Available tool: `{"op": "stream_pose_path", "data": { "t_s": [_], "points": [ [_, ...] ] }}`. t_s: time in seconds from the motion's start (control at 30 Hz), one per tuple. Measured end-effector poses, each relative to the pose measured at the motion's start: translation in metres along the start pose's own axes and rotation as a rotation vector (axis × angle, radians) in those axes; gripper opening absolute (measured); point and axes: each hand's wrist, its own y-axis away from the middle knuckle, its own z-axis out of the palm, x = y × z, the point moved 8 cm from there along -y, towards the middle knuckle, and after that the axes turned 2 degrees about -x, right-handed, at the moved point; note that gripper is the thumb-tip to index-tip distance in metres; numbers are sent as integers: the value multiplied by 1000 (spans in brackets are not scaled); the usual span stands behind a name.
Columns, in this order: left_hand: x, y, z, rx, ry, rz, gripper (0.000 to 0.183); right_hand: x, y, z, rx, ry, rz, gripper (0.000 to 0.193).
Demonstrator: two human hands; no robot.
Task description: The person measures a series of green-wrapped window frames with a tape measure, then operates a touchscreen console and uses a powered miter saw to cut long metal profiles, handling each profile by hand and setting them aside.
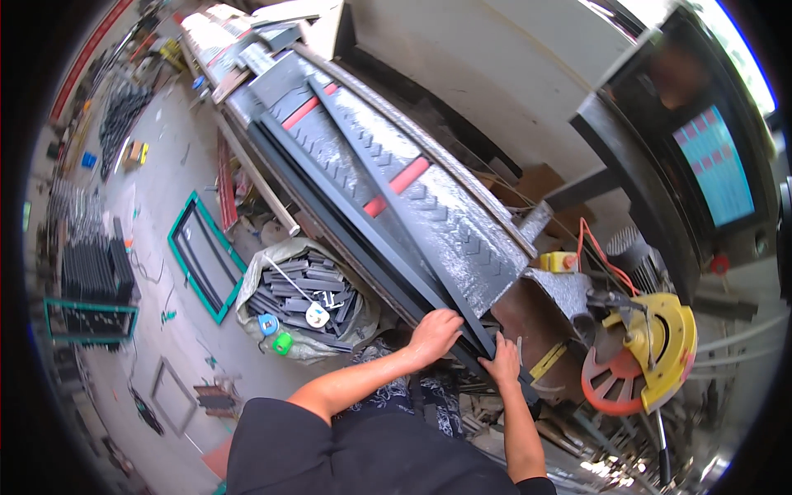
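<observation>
Several long dark grey profiles (346, 219) lie lengthwise along a metal workbench (474, 247), close to its near edge. One thinner bar (363, 157) crosses them at a slant. My left hand (436, 337) is curled over the near ends of the profiles, with its fingertips bent down. Just to its right, my right hand (502, 363) grips a profile close to its end, thumb on the near side. The undersides of both hands' fingers are hidden.
On the right stands a yellow cut-off saw (660, 342) with an orange guard, below a screen (714, 165) on a dark housing. A white sack (301, 256) of grey offcuts sits left of the bench. Green-edged frames (206, 256) lie on the floor.
</observation>
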Motion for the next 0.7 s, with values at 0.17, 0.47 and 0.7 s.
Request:
{"op": "stream_pose_path", "data": {
  "t_s": [0.17, 0.47, 0.7],
  "points": [
    [-128, 160, 124, -29, 1084, -1296, 44, -4, -11, 3, -85, 51, -114, 64],
    [-86, 143, 249, 558, 2109, -1563, 76, 10, -11, 18, -70, -85, -254, 61],
    [-49, 131, 232, 481, 2169, -1413, 71, 6, -4, 16, -339, -284, -326, 58]
  ]
}}
